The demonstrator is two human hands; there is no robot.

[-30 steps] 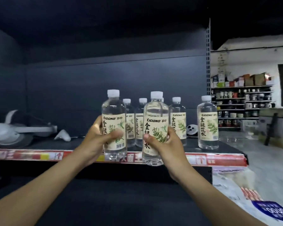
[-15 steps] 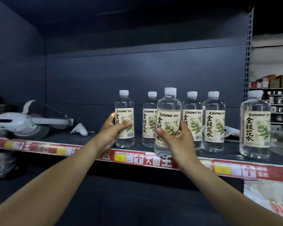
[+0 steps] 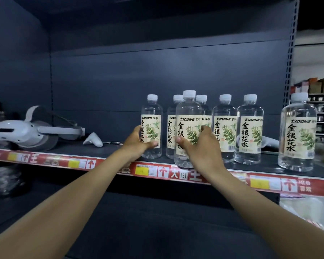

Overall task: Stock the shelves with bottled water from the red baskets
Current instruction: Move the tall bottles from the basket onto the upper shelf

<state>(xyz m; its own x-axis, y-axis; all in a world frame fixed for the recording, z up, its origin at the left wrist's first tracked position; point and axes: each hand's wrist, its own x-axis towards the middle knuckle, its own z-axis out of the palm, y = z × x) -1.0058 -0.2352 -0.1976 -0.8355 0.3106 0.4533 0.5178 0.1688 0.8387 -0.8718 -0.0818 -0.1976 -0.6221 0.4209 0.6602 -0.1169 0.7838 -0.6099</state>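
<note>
While both arms reach up to the dark shelf (image 3: pixel 105 149), each hand holds one water bottle. Left hand (image 3: pixel 137 142): grip closed around the lower label of the leftmost bottle (image 3: pixel 151 126), thumb across the front, fingers behind; bottle upright, base on the shelf surface, set back from the front edge. Right hand (image 3: pixel 202 146): grip wrapped on the front bottle (image 3: pixel 188 128), thumb on the label's left side, fingers curled over the right side; bottle upright, base at or just above the shelf's front lip, contact cannot be told.

Behind the right grip stand two bottles (image 3: pixel 172 126), partly hidden. To the right of the right grip: two more bottles (image 3: pixel 225 128) side by side, nearly touching each other, then a gap, then a single bottle (image 3: pixel 298 133) near the front edge, well apart from the pair.

Left of the left grip: open shelf floor, then a small white controller (image 3: pixel 93 140), then a white headset (image 3: pixel 26 133) farther left. Another white object (image 3: pixel 268 142) lies behind the right-hand pair of bottles; cannot tell what.

Front edge carries a red price strip (image 3: pixel 163 171) with yellow tags and arrows. Shelf back panel is flat and dark; headroom above the caps is generous. Perforated upright (image 3: pixel 290 53) bounds the bay on the far right.
</note>
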